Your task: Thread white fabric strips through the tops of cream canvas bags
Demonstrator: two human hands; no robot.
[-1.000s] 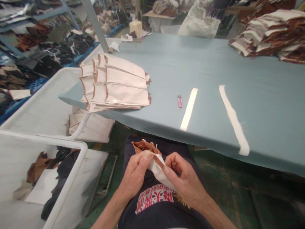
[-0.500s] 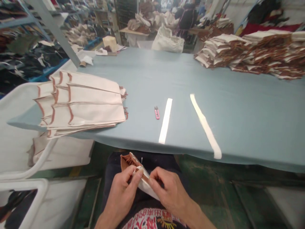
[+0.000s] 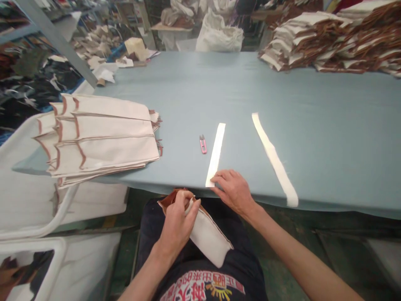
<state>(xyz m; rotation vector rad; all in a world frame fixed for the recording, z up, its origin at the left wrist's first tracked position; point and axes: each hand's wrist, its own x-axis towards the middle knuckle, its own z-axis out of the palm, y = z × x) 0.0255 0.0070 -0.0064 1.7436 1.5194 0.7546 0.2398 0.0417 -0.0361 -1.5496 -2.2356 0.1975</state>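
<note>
Fingers (image 3: 183,195), blue tabletop (image 3: 188,92), shelving (image 3: 53,37) upper left.
My left hand (image 3: 176,223) pinches the pouch (image 3: 211,239); right hand (image 3: 234,190) touches white strip (image 3: 216,152) (grip unclear).

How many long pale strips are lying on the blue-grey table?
2: a straight white strip, its near end at the right hand; a curved cream strip farther right. Others may be hidden.
</note>
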